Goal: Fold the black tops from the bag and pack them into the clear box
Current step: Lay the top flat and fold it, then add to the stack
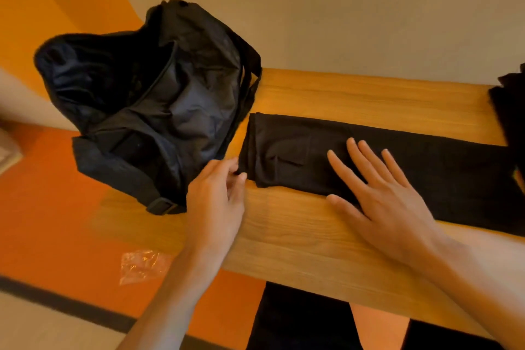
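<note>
A black top (426, 167) lies folded into a long strip across the wooden table (326, 91), running from the centre to the right edge. My right hand (380, 196) lies flat on the strip with fingers spread, pressing it down near its middle. My left hand (218, 202) pinches the strip's near left corner between thumb and fingers. The black bag (147, 105) sits slumped and unzipped at the table's left end, touching the strip's left side. The clear box is out of view.
More black fabric (508, 111) lies at the far right edge of the table. A crumpled clear plastic wrapper (142, 264) lies on the orange floor at lower left. A wall stands close behind the table. My legs show below the table's front edge.
</note>
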### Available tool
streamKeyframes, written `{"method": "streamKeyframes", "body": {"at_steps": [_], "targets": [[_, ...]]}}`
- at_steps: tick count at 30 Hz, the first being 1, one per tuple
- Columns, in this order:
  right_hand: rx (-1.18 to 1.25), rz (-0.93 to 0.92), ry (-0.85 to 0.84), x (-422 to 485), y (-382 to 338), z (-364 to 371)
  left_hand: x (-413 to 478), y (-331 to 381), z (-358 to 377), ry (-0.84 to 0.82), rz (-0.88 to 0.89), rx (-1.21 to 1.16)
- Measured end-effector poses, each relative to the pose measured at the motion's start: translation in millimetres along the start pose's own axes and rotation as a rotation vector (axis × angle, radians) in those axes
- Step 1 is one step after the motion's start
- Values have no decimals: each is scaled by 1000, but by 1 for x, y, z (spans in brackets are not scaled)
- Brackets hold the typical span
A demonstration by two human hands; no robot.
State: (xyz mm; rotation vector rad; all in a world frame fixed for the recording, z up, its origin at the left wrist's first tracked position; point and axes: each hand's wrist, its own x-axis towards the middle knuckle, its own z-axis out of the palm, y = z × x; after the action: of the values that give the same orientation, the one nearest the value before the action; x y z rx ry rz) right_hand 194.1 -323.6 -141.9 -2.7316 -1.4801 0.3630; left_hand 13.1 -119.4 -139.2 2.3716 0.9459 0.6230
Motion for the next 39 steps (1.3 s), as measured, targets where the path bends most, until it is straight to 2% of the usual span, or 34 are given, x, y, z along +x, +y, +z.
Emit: {"method": "streamKeyframes", "body": {"at_steps": [3, 8, 16, 22, 26, 29, 31, 32, 35, 39], "targets": [[-43, -3, 24, 1, -2, 6, 3, 8, 0, 37, -54, -45], [-58, -19, 13, -5, 3, 7, 2, 20, 11, -69, -177, 33], [-29, -29, 31, -5, 6, 7, 19, 24, 13, -145, -308, -56], [-34, -56, 34, -5, 12, 8, 26, 17, -9, -215, -399, -407], [-29, -64, 33, -6, 14, 8, 29, 13, -22, -343, -404, -427], [-22, -64, 29, -7, 13, 8, 29, 10, -27, -441, -366, -544], [-19, -62, 32, -7, 13, 9, 28, 11, -26, -448, -375, -612], [-16, -61, 35, -7, 13, 9, 27, 12, -23, -399, -373, -580], [-15, -63, 33, -7, 13, 8, 17, 16, -13, -166, -310, -278], [-16, -59, 35, -6, 13, 9, -6, 29, 0, -139, -215, -120]]}}
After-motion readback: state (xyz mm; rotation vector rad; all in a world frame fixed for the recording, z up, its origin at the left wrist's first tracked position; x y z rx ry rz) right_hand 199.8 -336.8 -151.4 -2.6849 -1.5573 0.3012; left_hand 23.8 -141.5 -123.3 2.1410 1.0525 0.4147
